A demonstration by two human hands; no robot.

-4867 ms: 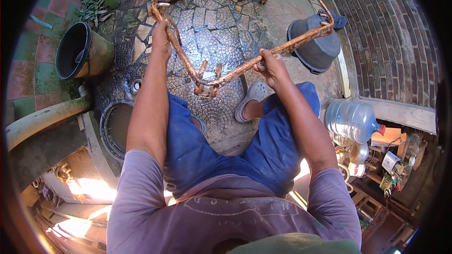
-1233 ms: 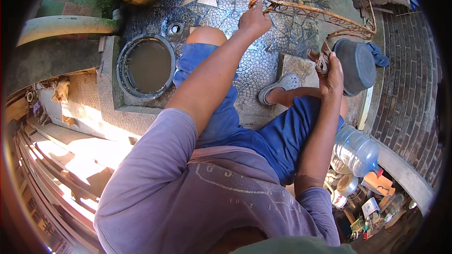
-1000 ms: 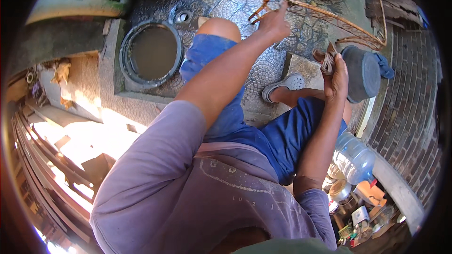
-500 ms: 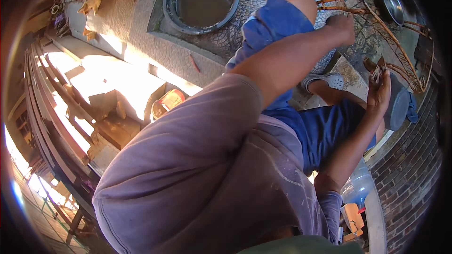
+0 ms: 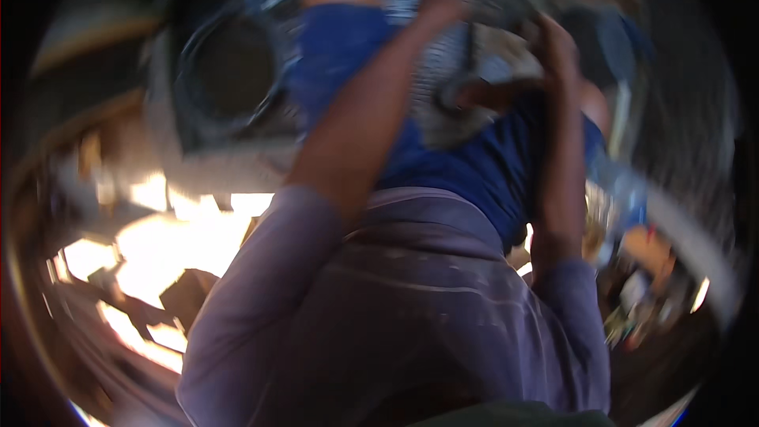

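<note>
The whole head view is smeared by motion. My left hand [image 5: 439, 9] reaches forward near the top middle, over the wet patterned floor [image 5: 427, 59], its fingers too blurred to read. My right hand [image 5: 557, 43] is raised above my right knee, beside an upturned dark grey tub [image 5: 609, 47]. Whether it holds anything cannot be made out. The brown frame that was in front of me is barely distinguishable along the top edge.
A round basin of murky water [image 5: 229, 67] sits in a raised surround at left. Sunlit boards lie behind at lower left. A clear water jug [image 5: 624, 198] and clutter stand at right beside a brick wall. My shoe [image 5: 451, 95] rests by a step.
Earlier both hands gripped the brown frame; afterwards my right hand held crumpled cloth. Since half a second ago the view has swung sharply, putting both hands higher in the picture and blurring everything.
</note>
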